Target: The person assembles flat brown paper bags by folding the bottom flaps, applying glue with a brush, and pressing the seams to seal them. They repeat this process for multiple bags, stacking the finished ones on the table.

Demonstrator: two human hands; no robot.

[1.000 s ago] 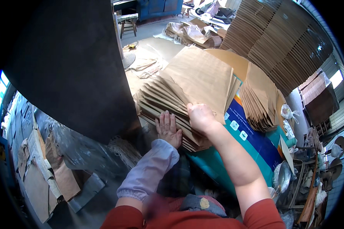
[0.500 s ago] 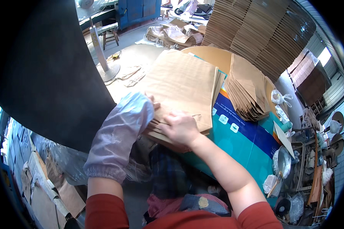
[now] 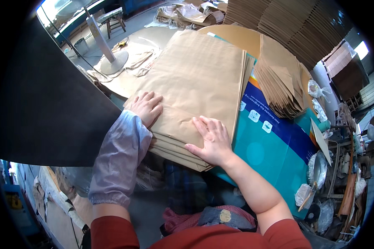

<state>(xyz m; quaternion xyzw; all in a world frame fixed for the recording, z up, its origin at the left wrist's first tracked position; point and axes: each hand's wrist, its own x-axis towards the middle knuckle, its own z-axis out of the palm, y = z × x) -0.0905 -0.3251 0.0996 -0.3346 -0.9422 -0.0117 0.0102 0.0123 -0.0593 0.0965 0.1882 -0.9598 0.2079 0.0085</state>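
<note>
A stack of brown paper bags (image 3: 199,74) lies in front of me, its near ends fanned in uneven layers. On the left edge of the stack rests my left hand (image 3: 145,108), fingers apart, its forearm in a pale sleeve cover (image 3: 122,157). My right hand (image 3: 212,141) presses flat on the near right part of the top bag, thumb and fingers spread. A small crease shows in the paper between the hands. Beneath the stack is a teal and blue printed sheet (image 3: 253,154).
A second, fanned pile of brown bags (image 3: 280,79) stands to the right. Beyond it rises a tall stack of folded cardboard (image 3: 274,25). A metal bowl (image 3: 318,169) and a brush (image 3: 307,197) sit at the right edge. A dark panel (image 3: 50,112) and a fan stand (image 3: 100,39) are at left.
Both hands have gone from bunched at the stack's near edge to lying spread on top, the left farther forward. The layers at the near edge now show more plainly. The view has shifted.
</note>
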